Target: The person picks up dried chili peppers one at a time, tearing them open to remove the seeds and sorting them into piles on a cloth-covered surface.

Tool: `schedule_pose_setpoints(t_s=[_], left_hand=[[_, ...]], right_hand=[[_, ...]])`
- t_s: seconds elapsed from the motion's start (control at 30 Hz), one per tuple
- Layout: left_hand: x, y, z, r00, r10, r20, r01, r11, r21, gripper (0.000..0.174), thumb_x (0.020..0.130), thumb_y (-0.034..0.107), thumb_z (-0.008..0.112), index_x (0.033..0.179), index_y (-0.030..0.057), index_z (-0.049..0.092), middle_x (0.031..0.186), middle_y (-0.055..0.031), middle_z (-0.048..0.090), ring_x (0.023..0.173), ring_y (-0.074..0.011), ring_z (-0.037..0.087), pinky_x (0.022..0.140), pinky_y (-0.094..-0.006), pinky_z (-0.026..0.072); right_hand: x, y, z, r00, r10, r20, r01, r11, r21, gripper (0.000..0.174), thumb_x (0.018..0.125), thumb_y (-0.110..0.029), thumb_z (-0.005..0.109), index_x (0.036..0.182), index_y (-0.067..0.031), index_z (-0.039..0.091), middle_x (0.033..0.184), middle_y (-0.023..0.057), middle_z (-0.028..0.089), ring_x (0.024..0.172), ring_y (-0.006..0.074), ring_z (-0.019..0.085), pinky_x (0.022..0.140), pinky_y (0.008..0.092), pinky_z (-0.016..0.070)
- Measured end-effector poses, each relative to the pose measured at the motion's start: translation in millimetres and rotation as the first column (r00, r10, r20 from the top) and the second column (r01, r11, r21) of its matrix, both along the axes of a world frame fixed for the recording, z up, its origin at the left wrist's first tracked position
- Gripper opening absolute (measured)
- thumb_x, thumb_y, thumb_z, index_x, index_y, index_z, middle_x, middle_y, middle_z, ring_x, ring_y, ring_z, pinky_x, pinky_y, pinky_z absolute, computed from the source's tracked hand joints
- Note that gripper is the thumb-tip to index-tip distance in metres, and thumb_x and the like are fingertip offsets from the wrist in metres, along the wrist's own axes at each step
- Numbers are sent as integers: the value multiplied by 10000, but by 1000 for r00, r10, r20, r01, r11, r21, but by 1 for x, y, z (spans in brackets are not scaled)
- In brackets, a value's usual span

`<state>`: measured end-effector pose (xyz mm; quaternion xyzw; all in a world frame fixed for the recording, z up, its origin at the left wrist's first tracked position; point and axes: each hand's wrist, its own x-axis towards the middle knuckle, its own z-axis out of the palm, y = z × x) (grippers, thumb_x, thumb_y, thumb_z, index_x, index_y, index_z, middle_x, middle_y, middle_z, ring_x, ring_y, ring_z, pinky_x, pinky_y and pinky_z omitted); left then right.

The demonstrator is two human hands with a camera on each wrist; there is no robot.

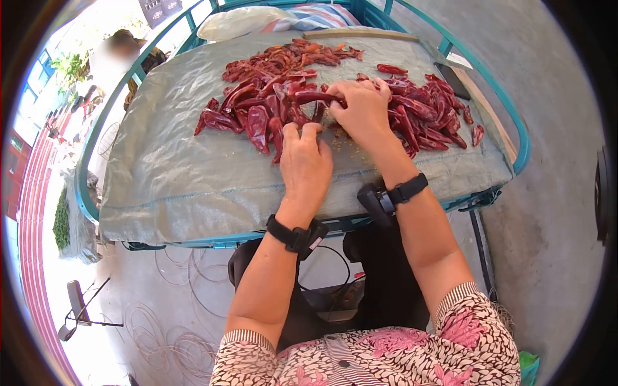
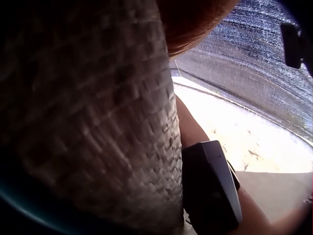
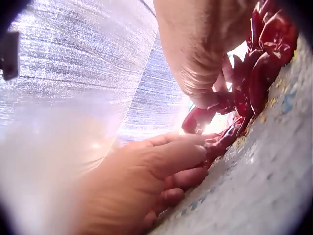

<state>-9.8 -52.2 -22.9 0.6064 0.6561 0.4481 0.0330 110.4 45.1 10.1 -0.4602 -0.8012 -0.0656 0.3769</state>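
Note:
Dried red peppers lie in heaps on a grey-green woven sheet (image 1: pixel 167 161). My right hand (image 1: pixel 365 112) pinches one dark red pepper (image 1: pixel 312 97) by its end, between the left pile (image 1: pixel 257 128) and the right pile (image 1: pixel 428 109). At the near edge of the left pile, my left hand (image 1: pixel 304 157) has bent fingers touching the peppers. The right wrist view shows the left hand (image 3: pixel 142 176) with fingertips at the peppers and the right hand (image 3: pixel 200 54) gripping a pepper (image 3: pixel 198 119) above them. In the left wrist view the fingers are out of sight.
Smaller orange-red pieces (image 1: pixel 283 58) form a back pile. A dark phone (image 1: pixel 452 80) lies at the right of the sheet. Teal rails (image 1: pixel 524 135) surround the cart bed, with sacks (image 1: pixel 241 22) at the back. A person (image 1: pixel 151 59) is beyond the left rail.

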Motion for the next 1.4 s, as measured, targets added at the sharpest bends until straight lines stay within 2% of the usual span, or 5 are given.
schedule_pose_setpoints(t_s=[0.2,0.33,0.7,1.03,1.4], left_hand=[[-2,6,-9,991,22,135,-31,997,67,350,870,60,660,1210,43,579,1180,-158,546,794,-265,680,773,-418,533],[-2,6,-10,992,-3,125,-9,996,92,355,876,63,668,1219,31,582,1182,-156,549,803,-250,669,763,-397,534],[-4,4,6,914,-201,351,112,960,257,702,814,-78,687,1462,66,461,1361,-155,451,797,-214,635,785,-335,540],[-8,2,4,960,-66,272,21,986,166,324,839,74,765,1144,48,661,1067,-91,611,840,-221,641,743,-342,523],[-2,1,5,972,108,207,-128,988,85,305,820,202,780,1062,98,627,1075,-99,622,921,-322,671,762,-443,542]], right_hand=[[17,-15,14,954,51,-294,-70,996,-56,151,819,-178,695,961,-156,742,909,29,743,994,242,635,1082,482,301],[26,-15,20,880,95,-466,-134,990,-51,168,836,-116,694,1000,-104,729,916,46,747,838,211,687,857,384,497],[31,-40,29,649,193,-736,-648,647,-402,202,900,-81,654,1089,-14,683,952,10,699,803,53,609,699,225,498],[31,-40,29,670,210,-712,-644,641,-417,195,889,-92,659,1061,-5,690,890,3,687,789,56,601,716,229,486],[61,-12,21,801,-165,-576,175,984,-39,259,915,-227,688,1101,-47,696,974,96,740,865,161,697,784,324,531]])
